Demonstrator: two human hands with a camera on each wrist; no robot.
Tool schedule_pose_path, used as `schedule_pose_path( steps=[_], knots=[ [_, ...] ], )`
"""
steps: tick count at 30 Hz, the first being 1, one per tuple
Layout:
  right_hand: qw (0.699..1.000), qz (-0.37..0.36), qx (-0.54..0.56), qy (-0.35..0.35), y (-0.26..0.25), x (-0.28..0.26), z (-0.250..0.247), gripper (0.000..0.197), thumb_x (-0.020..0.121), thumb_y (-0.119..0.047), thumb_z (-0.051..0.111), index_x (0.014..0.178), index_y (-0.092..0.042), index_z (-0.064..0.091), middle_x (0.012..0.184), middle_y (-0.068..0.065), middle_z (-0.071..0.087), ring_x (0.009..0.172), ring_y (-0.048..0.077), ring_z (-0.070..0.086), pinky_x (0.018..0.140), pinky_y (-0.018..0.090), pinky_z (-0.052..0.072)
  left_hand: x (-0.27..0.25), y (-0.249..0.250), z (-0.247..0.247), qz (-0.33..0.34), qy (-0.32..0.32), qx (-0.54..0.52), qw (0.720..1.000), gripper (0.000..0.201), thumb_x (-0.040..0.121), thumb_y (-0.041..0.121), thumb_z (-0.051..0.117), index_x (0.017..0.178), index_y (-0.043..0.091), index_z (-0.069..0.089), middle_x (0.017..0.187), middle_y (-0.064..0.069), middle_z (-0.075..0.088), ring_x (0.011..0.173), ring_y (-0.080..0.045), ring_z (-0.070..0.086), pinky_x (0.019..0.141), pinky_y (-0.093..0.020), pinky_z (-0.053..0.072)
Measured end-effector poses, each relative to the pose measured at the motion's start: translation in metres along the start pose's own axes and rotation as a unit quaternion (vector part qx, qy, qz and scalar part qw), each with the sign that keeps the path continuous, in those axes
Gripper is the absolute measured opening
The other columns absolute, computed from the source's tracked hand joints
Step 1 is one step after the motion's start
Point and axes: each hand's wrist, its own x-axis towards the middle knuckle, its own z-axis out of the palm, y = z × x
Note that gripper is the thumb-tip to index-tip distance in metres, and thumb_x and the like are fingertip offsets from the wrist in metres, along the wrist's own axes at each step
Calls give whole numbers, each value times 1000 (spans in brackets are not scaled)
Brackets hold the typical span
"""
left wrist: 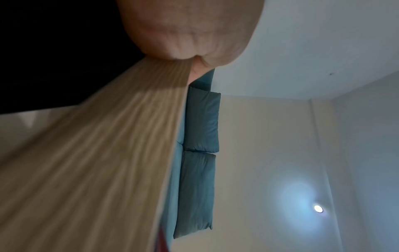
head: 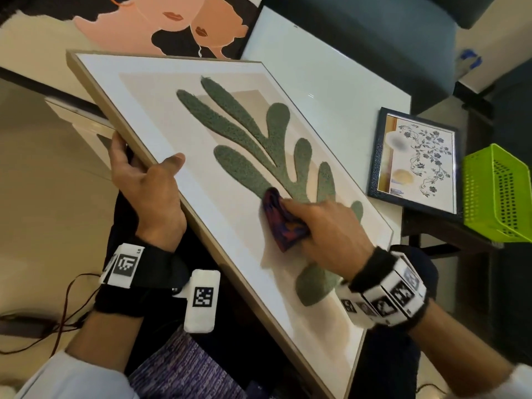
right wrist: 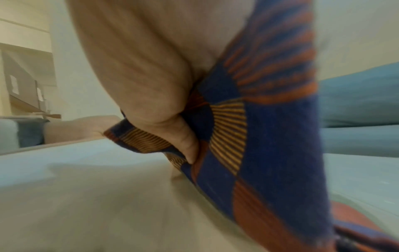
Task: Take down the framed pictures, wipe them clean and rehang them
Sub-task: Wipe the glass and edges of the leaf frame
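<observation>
A large picture with a green leaf design in a light wooden frame (head: 121,110) lies tilted across my lap. My left hand (head: 146,180) grips its left edge, thumb on the front and fingers behind. In the left wrist view the wooden frame edge (left wrist: 108,153) runs out from under the palm. My right hand (head: 325,228) holds a bunched blue, red and orange cloth (head: 280,223) and presses it on the picture's glass near the leaf stem. Seen from the right wrist, the patterned cloth (right wrist: 270,136) is wrapped in my fingers (right wrist: 185,143) against the pale glass.
A white table (head: 331,90) holds a small dark-framed floral picture (head: 417,162). A green plastic basket (head: 498,194) stands at the right. A large picture of faces (head: 161,24) leans at the top left. A blue sofa (head: 374,33) is behind the table.
</observation>
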Motion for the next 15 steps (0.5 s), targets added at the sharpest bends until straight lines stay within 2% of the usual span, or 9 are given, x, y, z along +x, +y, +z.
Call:
schedule_pose_path(
  steps=[4,8,10,12,15],
  knots=[
    [998,62,6,-17,23,-39,18,70,78,-12,61,143,-35,52,128,-7,69,98,32,67,75,40,55,0,-1,0,0,-4,-6,1000,79,73,-20,69,147,1,52,137,-20,67,119,-29,71,95,-42,62],
    [996,75,34,25,38,-57,31,74,73,-7,67,141,-34,57,137,-13,64,111,28,67,82,44,58,0,0,0,2,-1,-5,1000,79,72,-18,70,147,1,52,137,-20,67,118,-29,71,94,-41,62],
    [995,79,38,40,45,-62,35,74,72,-7,69,140,-36,58,136,-17,63,114,24,67,83,43,59,0,0,0,5,-2,-1,1000,79,72,-16,71,147,2,53,137,-20,67,118,-29,71,94,-41,62],
    [994,88,42,49,49,-62,38,73,71,-9,66,138,-38,59,131,-16,67,109,25,68,81,42,59,0,0,0,9,-4,3,1000,78,73,-15,71,146,3,54,137,-19,67,118,-28,72,93,-39,62],
    [993,94,44,60,53,-54,38,68,68,-17,57,132,-40,62,107,-7,76,93,29,69,73,39,56,0,-2,0,12,-8,7,1000,76,74,-15,72,146,3,54,137,-18,68,117,-26,72,93,-38,62]
  ],
)
